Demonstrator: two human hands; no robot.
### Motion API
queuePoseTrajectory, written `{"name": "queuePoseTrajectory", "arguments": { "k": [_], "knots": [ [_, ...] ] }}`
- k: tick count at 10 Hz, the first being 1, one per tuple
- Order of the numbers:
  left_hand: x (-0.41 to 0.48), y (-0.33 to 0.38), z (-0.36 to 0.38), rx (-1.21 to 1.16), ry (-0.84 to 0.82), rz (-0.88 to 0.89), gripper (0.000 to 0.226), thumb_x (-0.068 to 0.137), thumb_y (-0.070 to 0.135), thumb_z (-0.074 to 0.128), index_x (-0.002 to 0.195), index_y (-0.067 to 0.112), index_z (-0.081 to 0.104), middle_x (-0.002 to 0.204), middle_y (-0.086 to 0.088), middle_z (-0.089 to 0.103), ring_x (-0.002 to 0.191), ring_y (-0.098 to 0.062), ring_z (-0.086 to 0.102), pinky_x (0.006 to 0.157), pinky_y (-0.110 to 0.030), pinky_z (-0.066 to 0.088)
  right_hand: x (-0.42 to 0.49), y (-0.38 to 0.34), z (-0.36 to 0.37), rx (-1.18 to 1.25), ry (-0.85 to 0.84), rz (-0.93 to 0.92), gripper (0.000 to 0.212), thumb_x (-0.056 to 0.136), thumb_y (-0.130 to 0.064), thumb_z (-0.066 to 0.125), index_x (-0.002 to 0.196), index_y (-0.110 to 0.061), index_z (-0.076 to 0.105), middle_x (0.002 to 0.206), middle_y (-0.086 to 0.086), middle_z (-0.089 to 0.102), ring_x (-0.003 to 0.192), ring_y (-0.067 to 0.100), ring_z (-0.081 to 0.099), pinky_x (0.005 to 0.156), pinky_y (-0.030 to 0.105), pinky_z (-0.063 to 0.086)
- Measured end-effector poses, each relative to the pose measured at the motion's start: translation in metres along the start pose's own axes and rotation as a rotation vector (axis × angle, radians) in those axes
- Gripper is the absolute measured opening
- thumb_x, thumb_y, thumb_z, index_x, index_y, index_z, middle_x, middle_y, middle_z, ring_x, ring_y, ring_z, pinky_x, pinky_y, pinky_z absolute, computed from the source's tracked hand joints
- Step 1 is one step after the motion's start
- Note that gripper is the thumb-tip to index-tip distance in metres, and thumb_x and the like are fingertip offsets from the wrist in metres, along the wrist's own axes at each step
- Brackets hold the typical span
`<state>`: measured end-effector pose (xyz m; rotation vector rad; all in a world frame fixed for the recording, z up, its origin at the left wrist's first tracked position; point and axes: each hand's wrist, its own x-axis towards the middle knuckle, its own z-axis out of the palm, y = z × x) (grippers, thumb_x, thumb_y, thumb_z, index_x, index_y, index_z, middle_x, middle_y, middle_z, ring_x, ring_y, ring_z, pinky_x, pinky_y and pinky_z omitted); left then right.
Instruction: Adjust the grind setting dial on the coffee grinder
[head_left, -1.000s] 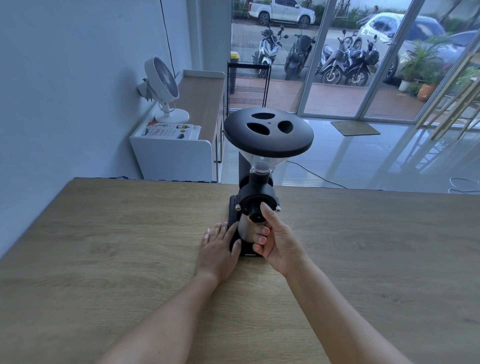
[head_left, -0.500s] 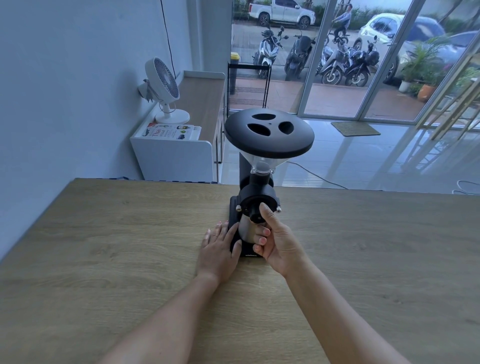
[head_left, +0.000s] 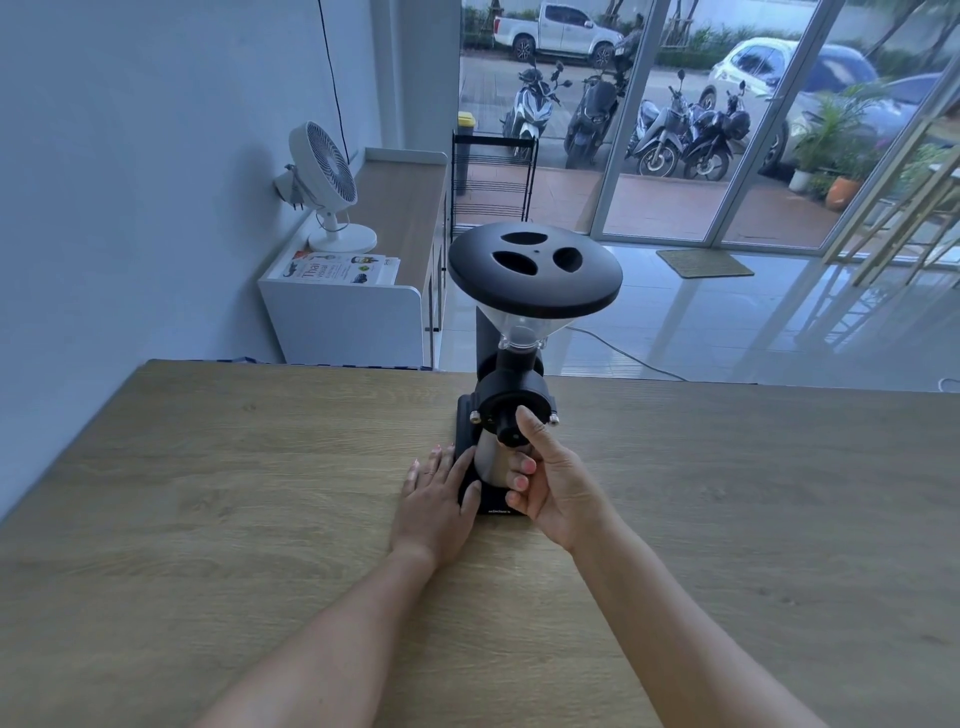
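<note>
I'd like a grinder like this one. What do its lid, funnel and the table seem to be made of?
Round black lid: matte, no glare; probably plastic or coated metal. Clear funnel hopper: see-through, so plastic or glass. Light brown wooden table: visible grain, wood or laminate.

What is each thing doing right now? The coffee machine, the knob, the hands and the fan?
coffee grinder: upright on the table, black lid on top.
dial: thumb on it, fingers curled below.
right hand: grip on the dial.
left hand: flat on the table, touching the grinder's base.
fan: upright on the sideboard; spinning or not, cannot tell.
</note>
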<state>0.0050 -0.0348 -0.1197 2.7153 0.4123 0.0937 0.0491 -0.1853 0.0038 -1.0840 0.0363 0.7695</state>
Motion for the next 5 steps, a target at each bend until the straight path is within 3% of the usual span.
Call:
{"name": "queuePoseTrajectory", "arguments": {
  "k": [4,5],
  "knots": [
    [-0.023,0.011,-0.008,-0.111,-0.069,-0.091,0.059,0.099,0.054,0.016,0.151,0.037,-0.007,0.162,0.006,0.004,0.147,-0.011,-0.011,0.12,-0.04,-0.006,-0.019,0.007,-0.003,-0.184,0.151,-0.135,0.062,0.083,-0.06,0.067,0.11,-0.004,0.069,0.055,-0.002,0.045,0.048,0.013,0.043,0.049,0.027,0.037],
    [-0.031,0.019,-0.014,-0.186,-0.035,-0.134,0.061,0.101,0.048,0.025,0.153,0.026,0.005,0.161,0.0,0.011,0.148,-0.017,-0.002,0.12,-0.039,-0.002,-0.027,0.021,-0.01,-0.247,0.264,-0.23,0.055,0.094,-0.052,0.056,0.1,0.001,0.072,0.053,0.0,0.044,0.046,0.013,0.041,0.045,0.026,0.035]
  ]
}}
